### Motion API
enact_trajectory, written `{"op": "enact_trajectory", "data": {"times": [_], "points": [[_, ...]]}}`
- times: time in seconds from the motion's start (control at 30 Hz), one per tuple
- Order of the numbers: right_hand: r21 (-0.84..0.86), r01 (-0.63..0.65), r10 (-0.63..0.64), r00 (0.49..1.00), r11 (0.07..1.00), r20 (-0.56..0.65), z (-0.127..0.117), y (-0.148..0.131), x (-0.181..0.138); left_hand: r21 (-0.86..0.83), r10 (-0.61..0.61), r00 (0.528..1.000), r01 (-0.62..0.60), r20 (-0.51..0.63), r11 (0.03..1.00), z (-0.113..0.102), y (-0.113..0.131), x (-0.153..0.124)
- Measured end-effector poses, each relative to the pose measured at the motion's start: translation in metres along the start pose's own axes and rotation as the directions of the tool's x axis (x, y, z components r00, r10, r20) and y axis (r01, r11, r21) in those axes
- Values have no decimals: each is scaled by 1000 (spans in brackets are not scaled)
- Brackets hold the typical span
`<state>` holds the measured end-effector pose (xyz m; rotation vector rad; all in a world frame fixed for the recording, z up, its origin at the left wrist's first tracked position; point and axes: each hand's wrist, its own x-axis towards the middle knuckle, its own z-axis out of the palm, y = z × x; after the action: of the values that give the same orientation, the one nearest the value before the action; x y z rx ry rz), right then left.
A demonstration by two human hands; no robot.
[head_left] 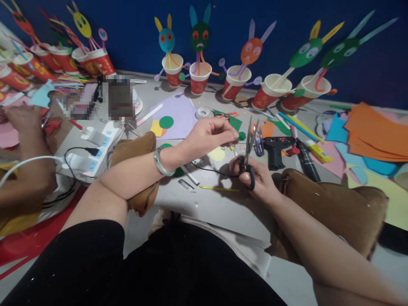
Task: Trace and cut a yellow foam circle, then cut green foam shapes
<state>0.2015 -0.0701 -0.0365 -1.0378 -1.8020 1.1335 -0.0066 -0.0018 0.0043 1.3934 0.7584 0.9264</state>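
My right hand grips the black handles of a pair of scissors, blades pointing up and slightly apart. My left hand, with a pale bangle on its wrist, pinches a small green paper piece right beside the blades. Both hands hover over a grey surface scattered with paper scraps.
Red paper cups with rabbit-eared paper faces line the blue back wall. A black glue gun, a tape roll, markers, purple paper and stacked orange sheets lie around. Another person's arm and white power strips sit at left.
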Motion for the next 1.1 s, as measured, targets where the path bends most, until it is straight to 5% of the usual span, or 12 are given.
{"op": "enact_trajectory", "data": {"times": [1.1], "points": [[-65,37,-34,998,997,43,0,5,1,21,9,1000,-9,15,1000,1,-3,0]]}}
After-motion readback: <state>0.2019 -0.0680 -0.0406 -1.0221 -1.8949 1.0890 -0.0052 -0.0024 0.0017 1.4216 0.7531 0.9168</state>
